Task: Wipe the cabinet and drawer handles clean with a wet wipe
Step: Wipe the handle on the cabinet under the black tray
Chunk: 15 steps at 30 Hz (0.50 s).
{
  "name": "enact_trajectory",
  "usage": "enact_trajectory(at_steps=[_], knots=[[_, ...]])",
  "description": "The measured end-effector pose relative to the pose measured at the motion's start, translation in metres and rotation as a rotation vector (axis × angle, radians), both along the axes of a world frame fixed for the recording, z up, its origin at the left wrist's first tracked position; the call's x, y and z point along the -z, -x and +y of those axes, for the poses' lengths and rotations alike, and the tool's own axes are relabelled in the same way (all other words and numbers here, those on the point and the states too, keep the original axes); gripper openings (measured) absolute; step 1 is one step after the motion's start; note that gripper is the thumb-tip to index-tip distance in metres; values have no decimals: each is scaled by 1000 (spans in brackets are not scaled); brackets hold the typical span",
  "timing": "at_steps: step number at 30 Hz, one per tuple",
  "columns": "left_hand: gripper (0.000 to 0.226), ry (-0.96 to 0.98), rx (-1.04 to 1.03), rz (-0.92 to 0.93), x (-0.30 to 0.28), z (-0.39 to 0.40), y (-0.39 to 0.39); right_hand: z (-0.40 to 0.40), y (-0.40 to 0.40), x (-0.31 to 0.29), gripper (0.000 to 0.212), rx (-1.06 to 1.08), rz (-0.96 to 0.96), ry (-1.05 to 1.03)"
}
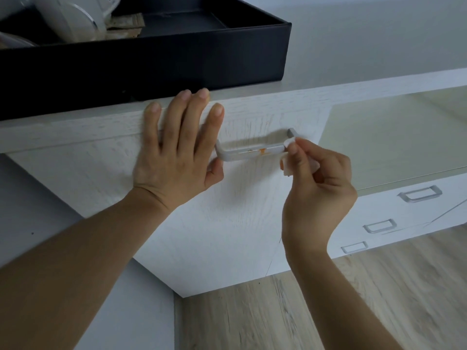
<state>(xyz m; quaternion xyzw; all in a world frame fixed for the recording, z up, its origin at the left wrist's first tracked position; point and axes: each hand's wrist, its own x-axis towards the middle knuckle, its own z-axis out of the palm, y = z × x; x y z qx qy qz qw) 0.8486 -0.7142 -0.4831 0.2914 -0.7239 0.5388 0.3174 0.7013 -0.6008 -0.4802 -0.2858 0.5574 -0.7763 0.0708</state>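
The handle (pixel 252 150) is lying lengthwise left to right — orange smear mid-bar. Right hand (pixel 317 183) is pinching the wet wipe (pixel 288 157) at its right end; left hand (pixel 177 147) is pressing flat on the cabinet door (pixel 227 210), fingers spread.

Views: one, head-worn, wide-angle. No second view, so no shared coverage.

Position: above and in front of a white cabinet front (pixel 214 223), close enough that both forearms enter from the lower edge and fill much of the frame.

Facing: forward and down, with the frame tilted so the bench (pixel 328 84) edge rises from left to right.

Centre of frame: drawer handle (pixel 250 151), with the left hand (pixel 177 152) and right hand (pixel 318 188) either side.

Upper left: black tray (pixel 151 59) on the bench.

Right edge: further drawer fronts (pixel 394 210), farther off.

Bottom: wooden floor (pixel 328 311).

Lens effect: straight edges bow slightly near the borders.
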Motion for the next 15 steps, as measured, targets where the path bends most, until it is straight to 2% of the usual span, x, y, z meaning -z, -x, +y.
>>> enact_trajectory(at_steps=[3, 13, 15], knots=[[70, 0, -5, -10, 0, -1, -1, 0, -6, 0, 9, -36, 134, -14], [70, -7, -2, 0, 0, -1, -1, 3, 1, -5, 9, 6, -3, -42], [70, -9, -2, -8, 1, 0, 0, 2, -2, -7, 6, -4, 76, -60]])
